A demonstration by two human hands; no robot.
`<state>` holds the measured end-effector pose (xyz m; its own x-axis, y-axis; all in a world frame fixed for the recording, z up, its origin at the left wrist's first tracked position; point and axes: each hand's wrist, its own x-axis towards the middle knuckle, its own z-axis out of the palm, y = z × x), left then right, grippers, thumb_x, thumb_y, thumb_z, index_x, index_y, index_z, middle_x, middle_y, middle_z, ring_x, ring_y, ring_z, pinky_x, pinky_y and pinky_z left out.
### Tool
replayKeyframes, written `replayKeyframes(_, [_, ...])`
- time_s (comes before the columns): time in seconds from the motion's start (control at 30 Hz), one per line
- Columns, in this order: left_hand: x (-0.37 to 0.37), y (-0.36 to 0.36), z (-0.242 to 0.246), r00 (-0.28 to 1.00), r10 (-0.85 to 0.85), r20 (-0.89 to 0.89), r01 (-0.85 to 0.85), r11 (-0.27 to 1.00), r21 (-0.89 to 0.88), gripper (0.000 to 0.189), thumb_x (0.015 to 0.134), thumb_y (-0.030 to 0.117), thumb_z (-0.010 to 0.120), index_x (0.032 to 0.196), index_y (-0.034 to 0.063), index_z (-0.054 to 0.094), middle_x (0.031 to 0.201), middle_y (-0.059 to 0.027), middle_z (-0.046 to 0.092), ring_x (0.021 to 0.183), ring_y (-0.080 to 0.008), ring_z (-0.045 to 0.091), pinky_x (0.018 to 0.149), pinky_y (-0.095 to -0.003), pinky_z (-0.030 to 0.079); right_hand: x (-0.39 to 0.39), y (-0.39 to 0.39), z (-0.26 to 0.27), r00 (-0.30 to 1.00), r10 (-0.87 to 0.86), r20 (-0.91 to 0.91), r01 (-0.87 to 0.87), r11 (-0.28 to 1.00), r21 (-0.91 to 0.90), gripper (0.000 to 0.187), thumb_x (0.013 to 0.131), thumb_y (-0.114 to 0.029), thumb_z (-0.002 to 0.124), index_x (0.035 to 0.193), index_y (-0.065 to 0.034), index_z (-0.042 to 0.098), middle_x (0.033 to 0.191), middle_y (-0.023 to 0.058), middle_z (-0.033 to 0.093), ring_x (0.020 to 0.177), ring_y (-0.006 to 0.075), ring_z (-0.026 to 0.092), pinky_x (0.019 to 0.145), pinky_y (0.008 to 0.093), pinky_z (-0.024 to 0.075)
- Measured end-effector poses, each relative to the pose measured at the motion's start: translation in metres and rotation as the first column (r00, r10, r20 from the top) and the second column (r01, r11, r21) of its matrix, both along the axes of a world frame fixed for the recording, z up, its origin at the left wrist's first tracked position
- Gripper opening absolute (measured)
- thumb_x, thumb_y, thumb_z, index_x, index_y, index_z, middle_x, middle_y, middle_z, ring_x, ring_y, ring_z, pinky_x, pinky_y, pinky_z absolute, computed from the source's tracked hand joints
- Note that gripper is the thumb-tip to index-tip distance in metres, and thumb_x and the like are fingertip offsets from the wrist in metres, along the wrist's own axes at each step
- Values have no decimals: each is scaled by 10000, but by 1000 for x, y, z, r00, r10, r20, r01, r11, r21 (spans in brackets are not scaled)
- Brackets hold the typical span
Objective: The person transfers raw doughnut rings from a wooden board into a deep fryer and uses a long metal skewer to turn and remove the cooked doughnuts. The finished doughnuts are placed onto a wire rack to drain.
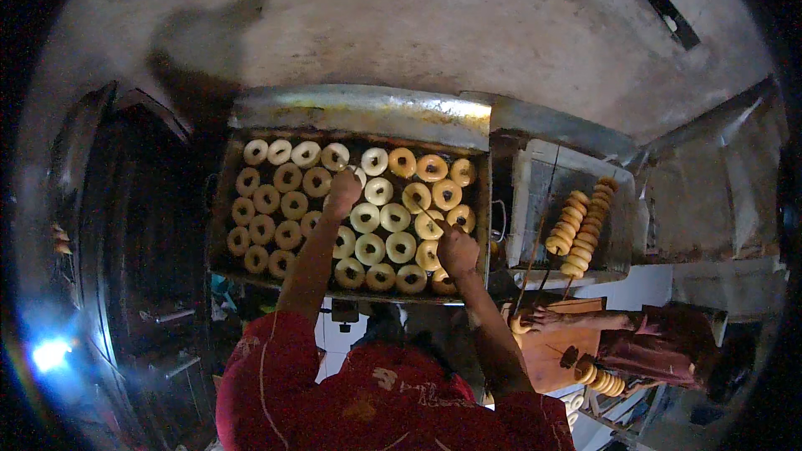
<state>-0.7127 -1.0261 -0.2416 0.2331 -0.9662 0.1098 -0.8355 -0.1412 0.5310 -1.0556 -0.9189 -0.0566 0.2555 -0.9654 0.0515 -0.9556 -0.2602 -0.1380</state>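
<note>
Several rows of ring doughnuts float in a wide rectangular metal fryer (pixel 485 169) in front of me. The rings at its left are pale, such as a pale doughnut (pixel 255 152), while those at the right are golden, such as a golden doughnut (pixel 432 168). My left hand (pixel 344 193) is over the upper middle of the fryer, at a pale ring partly hidden behind its fingers; whether it grips the ring I cannot tell. Lower right, my right hand (pixel 458 250) is closed around a thin stick (pixel 430 215), whose tip reaches over the golden rings.
Right of the fryer stands a white-rimmed tray (pixel 523 200) with doughnuts stacked on rods (pixel 567 225). Nearer, a co-worker's hand (pixel 542 319) touches doughnuts on a rod above a wooden board (pixel 554 351). A metal splash guard (pixel 357 106) lines the fryer's far side, against a wall.
</note>
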Motion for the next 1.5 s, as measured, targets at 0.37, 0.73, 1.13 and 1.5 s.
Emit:
replayKeyframes(0.37, [-56,108,89,992,110,-64,-101,987,125,376,943,175,608,1268,-13,628,1019,-269,678,908,-406,680,803,-516,561,-94,82,4,996,-64,-58,65,998,26,227,871,-302,669,902,-79,701,732,174,702,681,403,717,581,508,586])
replayKeyframes(0.73, [-83,84,55,991,72,-113,-61,994,91,272,927,147,589,1071,-75,650,1024,-279,695,930,-431,685,820,-502,568,-87,54,16,996,-20,-86,28,996,88,214,886,-245,613,1022,-117,717,811,165,741,690,367,730,584,489,593])
replayKeyframes(1.13, [-129,164,87,992,-128,1,126,980,154,368,920,154,585,1203,-76,641,1019,-287,671,897,-457,678,830,-524,562,-145,122,23,982,-61,-177,97,975,198,256,898,-321,640,1066,-173,764,780,160,725,684,365,723,624,494,602])
replayKeyframes(1.5, [-137,214,46,981,-193,-28,195,957,214,275,851,158,651,1006,-68,631,938,-291,679,889,-466,671,834,-554,544,-153,162,68,982,78,-175,-37,974,224,388,912,-290,572,1274,-283,710,793,127,736,672,343,715,659,509,579])
